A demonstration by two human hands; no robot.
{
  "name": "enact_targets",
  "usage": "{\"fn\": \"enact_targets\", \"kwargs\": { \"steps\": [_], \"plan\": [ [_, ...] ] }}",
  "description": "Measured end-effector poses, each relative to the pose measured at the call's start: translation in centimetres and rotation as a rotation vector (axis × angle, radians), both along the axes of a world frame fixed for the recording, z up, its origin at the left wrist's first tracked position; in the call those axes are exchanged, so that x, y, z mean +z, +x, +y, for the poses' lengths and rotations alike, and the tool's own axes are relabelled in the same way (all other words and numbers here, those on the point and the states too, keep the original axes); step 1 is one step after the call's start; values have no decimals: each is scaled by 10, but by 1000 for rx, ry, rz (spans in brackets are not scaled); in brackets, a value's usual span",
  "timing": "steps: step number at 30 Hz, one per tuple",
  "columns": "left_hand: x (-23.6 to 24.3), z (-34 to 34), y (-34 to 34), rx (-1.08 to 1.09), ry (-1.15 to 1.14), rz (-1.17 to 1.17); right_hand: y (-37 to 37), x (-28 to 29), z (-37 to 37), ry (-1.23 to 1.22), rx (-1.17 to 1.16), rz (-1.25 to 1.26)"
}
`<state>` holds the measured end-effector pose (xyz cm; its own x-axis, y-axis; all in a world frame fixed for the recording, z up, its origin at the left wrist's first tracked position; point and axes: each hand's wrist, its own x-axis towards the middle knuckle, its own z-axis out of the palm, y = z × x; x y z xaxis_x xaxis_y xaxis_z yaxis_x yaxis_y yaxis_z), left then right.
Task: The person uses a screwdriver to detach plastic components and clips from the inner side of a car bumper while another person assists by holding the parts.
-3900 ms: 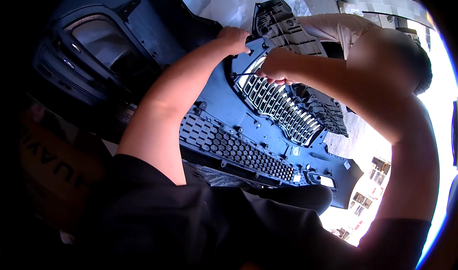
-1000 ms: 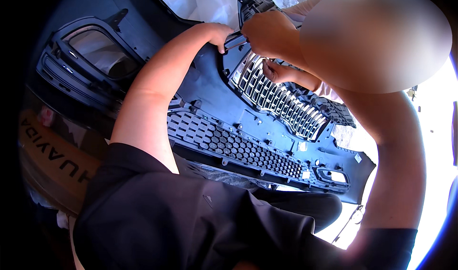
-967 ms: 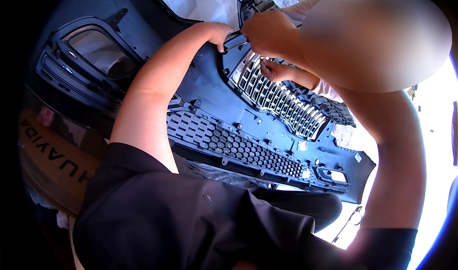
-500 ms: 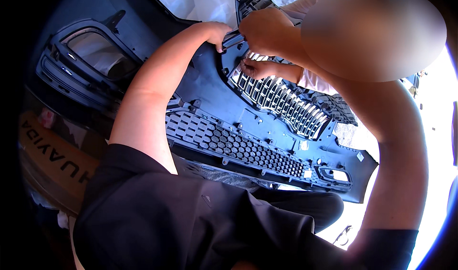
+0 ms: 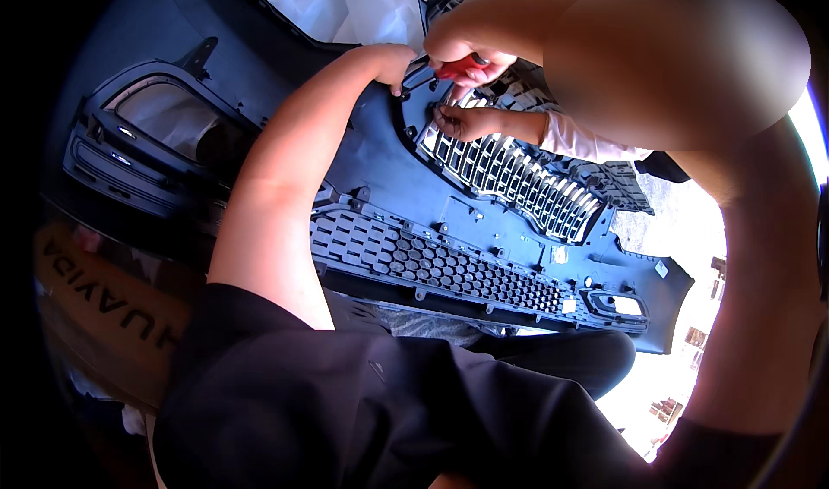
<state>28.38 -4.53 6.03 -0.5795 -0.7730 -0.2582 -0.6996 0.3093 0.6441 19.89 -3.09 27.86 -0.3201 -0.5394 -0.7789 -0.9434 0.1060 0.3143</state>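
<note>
- Nearest to me, at about 6 o'clock, is the lower mesh grille (image 5: 449, 269), sitting in the dark bumper (image 5: 414, 187). The bumper lies inside-face up and runs from 9 to 4 o'clock.
- Just past it, toward 1 o'clock, is the chrome bar grille (image 5: 518, 178). A co-worker's hand (image 5: 458, 122) in a pink sleeve (image 5: 583, 142) has its fingertips pinched on the grille's upper corner.
- At 12 o'clock my left hand (image 5: 389, 57) has its fingers curled over the bumper's far edge to steady it.
- Right beside it, my right hand (image 5: 462, 49) is wrapped round a red-handled tool (image 5: 458, 66). The tip is hidden.
- Looks like we're working a fastener or clip at the chrome grille's corner. The next move probably needs the tool seated squarely while the bumper is kept from rocking.
- Count: one bumper, two grilles, one tool, three hands.
</note>
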Motion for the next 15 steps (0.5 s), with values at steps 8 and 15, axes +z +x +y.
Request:
{"fn": "enact_targets", "kwargs": {
  "steps": [8, 15],
  "plan": [
    [15, 10, -10, 34, -3, -29, 4, 15, 25, -8, 947, 112],
    [12, -14, -51, 879, 427, 32, 18, 21, 56, -119, 1669, -137]
  ]
}}
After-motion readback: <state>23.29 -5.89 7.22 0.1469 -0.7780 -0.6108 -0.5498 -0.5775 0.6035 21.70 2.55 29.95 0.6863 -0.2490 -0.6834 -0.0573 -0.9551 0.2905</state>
